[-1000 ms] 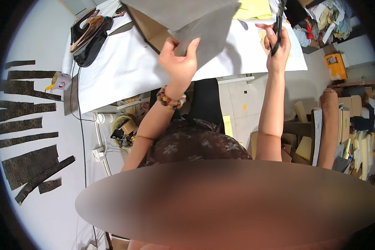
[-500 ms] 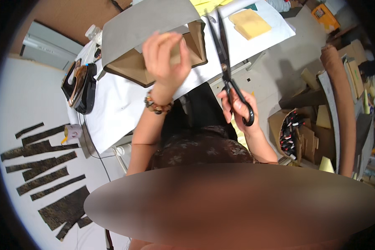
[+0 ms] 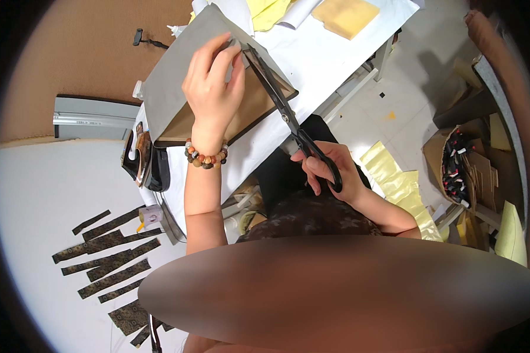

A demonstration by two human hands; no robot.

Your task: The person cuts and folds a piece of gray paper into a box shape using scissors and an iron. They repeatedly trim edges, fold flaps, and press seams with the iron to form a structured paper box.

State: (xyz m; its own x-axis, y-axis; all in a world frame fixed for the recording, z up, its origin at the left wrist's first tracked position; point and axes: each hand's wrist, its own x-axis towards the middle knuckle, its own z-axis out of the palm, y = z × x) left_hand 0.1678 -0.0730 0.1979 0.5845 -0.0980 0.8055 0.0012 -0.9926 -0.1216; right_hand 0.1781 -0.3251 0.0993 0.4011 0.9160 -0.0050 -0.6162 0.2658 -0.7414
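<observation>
A grey-covered box (image 3: 179,65) with a tan inside and dark-edged opening rests on the white-covered table, its open side toward me. My left hand (image 3: 213,88), wearing a beaded bracelet, pinches the grey covering at the box's upper edge; the fingertips partly hide the spot. In my right hand (image 3: 330,167) is a pair of large black scissors (image 3: 282,112), held by the handles. The blades point up and left, narrowly apart or together, I cannot tell which. Their tips are at the box edge, close beside my left fingertips.
On the table (image 3: 312,59) lie a yellow foam piece (image 3: 346,16) and yellow sheets (image 3: 268,15). What looks like an iron (image 3: 153,167) stands at its left end. Patterned dark strips (image 3: 109,247) lie on a white surface at lower left. A carton of small items (image 3: 458,167) stands at right.
The scissors have moved left and down from beside the box to its edge. My left hand has gone from loose above the opening to pinching the covering. The view has shifted.
</observation>
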